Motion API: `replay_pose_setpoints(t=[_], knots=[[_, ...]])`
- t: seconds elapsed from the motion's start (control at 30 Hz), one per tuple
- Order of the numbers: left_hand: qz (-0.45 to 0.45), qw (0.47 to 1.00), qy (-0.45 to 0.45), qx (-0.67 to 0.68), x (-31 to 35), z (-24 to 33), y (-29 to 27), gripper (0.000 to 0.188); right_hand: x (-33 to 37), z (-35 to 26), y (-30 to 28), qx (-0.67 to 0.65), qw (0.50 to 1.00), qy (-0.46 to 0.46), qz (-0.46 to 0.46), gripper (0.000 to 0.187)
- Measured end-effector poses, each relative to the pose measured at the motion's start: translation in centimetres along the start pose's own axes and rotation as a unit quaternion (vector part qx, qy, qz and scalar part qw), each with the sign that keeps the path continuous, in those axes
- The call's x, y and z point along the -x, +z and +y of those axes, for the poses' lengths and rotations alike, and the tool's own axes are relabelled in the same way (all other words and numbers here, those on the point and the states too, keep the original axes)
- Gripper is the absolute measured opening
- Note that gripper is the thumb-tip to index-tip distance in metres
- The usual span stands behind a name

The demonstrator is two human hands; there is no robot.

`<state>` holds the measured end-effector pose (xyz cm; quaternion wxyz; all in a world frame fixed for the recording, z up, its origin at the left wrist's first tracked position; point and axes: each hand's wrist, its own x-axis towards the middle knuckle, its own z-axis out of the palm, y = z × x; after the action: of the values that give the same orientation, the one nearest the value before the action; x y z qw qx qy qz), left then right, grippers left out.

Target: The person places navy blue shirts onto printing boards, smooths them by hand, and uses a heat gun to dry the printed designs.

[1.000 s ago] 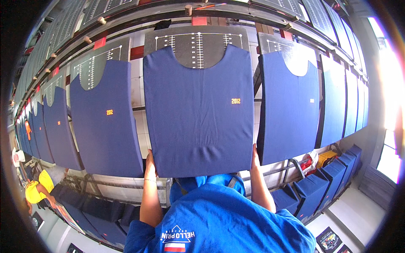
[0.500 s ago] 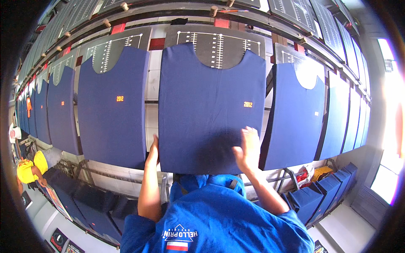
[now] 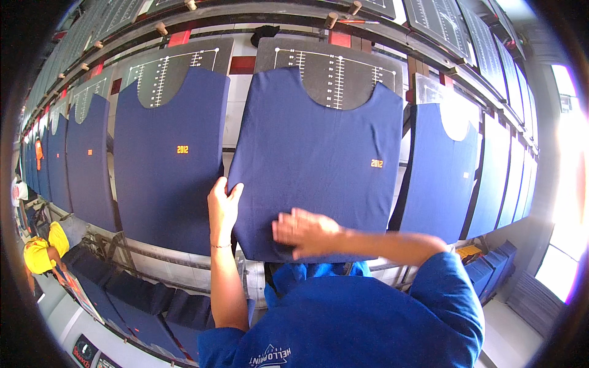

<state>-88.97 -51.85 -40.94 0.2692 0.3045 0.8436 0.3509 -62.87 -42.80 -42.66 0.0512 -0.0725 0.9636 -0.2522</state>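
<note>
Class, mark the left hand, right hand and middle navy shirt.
Left hand (image 3: pixel 222 207), head view: its back.
Right hand (image 3: pixel 311 233), head view: its back.
Middle navy shirt (image 3: pixel 310 162), head view: fabric below neckline.

Person in blue tee (image 3: pixel 350 313) works a navy garment (image 3: pixel 319 153), L hand (image 3: pixel 224 203) at its near-L edge, R hand (image 3: pixel 308 233) spread, blurred, over the lower front. Dark board (image 3: pixel 287 60) w/ white scale marks shows above the neckline. Similar garments (image 3: pixel 165 190) line both sides; co-worker (image 3: pixel 40 257) in yellow, far L.
</note>
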Motion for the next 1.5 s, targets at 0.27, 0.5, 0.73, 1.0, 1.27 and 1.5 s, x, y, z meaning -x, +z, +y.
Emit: replay_pose_setpoints(t=[0.27,0.5,0.73,1.0,1.27,1.5], knots=[[0.163,0.983,0.056,-0.056,1.3,1.3,-0.1,0.012,-15.1,26.3,-12.9,0.212,0.931,0.186,0.231,0.082],[0.143,0.959,0.197,-0.142,0.9,3.9,2.9,0.04,-6.0,-1.5,1.5,-0.041,0.996,-0.038,0.07,0.102],[-0.053,0.895,0.322,-0.304,-0.6,7.6,11.7,0.069,6.0,21.8,-12.7,0.211,0.922,0.311,0.089,0.08],[-0.044,0.856,0.412,-0.309,-9.4,13.6,18.4,0.067,9.8,17.3,-11.4,0.193,0.936,0.293,0.027,0.089],[-0.194,0.857,0.381,-0.288,9.5,8.4,15.0,0.072,18.0,-3.3,1.8,-0.006,0.989,0.149,0.02,0.086],[0.062,0.986,0.061,-0.143,19.7,-4.8,5.3,0.063,8.1,-0.6,-5.6,0.053,0.926,0.373,-0.001,0.087]])
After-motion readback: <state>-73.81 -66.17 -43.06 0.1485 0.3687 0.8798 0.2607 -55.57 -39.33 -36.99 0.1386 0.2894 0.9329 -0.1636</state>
